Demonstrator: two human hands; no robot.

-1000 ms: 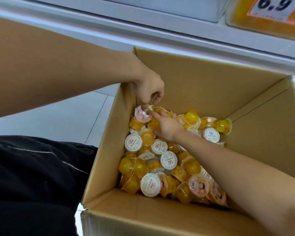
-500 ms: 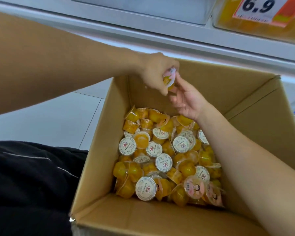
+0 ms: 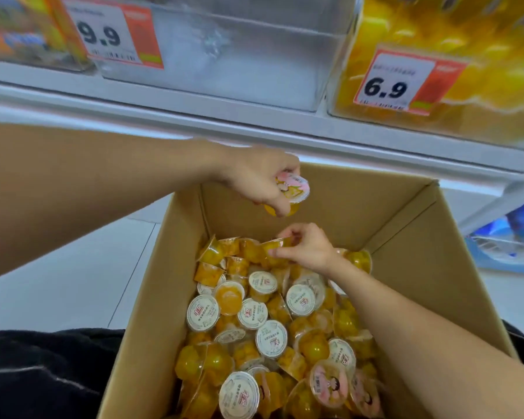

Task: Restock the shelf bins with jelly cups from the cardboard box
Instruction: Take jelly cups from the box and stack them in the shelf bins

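Left hand (image 3: 259, 179) grips 1 pink-lidded jelly cup (image 3: 291, 192); right hand (image 3: 307, 247) pinches another cup (image 3: 274, 246) in the cardboard box (image 3: 375, 207); lift both clear before reaching the clear bin (image 3: 239, 55)

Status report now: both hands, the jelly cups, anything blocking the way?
Left hand grips pink-lidded jelly cup above cardboard box. Right hand pinches a cup in the pile. Clear bin above, path open.

jelly cups (image 3: 266, 337) in cardboard box (image 3: 406, 237) (below shelf bins (image 3: 239, 55)).
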